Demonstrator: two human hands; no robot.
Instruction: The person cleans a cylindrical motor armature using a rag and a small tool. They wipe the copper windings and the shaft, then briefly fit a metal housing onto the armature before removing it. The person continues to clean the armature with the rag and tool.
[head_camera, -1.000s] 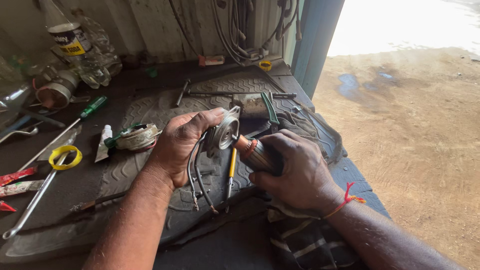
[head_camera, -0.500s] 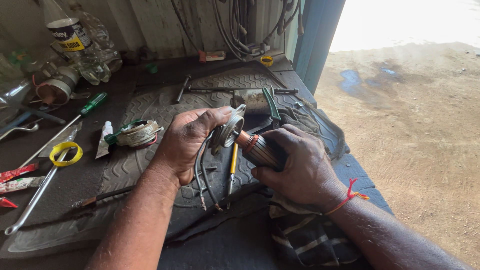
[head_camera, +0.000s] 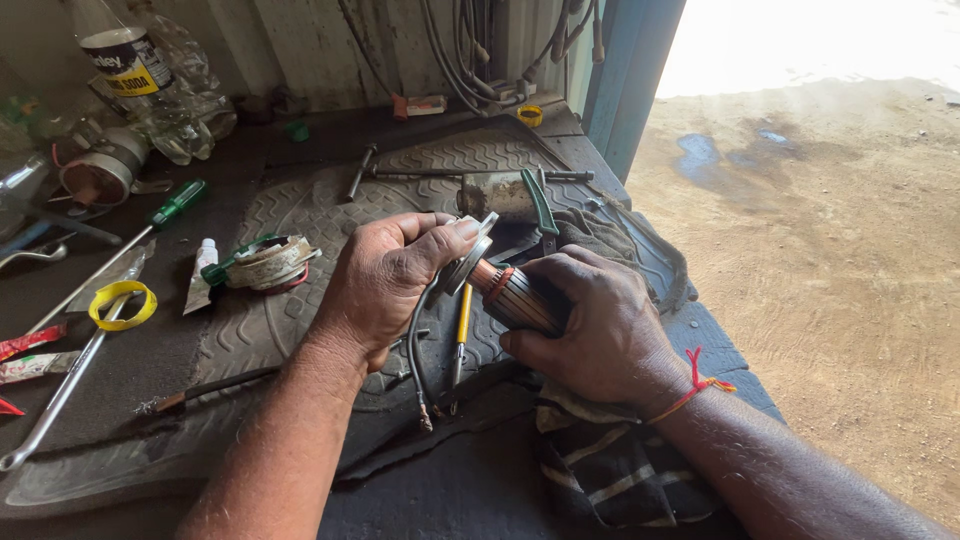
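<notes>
Grips closed | right hand (head_camera: 600, 325): armature (head_camera: 515, 297) | left hand (head_camera: 385, 275): probably end plate (head_camera: 470, 255)

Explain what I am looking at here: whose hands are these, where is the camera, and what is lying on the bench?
There is no machine here: a person works with two bare hands, and the one camera sits on that person's head, looking down at a dark workbench covered by a ribbed rubber mat. The right hand grips a ribbed, copper-coloured cylinder, which looks like a motor part. The left hand holds a round metal cap against the end of that cylinder. Around them lie a green-handled screwdriver, a yellow-handled screwdriver, a yellow tape ring, a small tube, a wrench and green-handled pliers. A striped cloth lies under the right wrist. Sandy ground shows outside on the right.
</notes>
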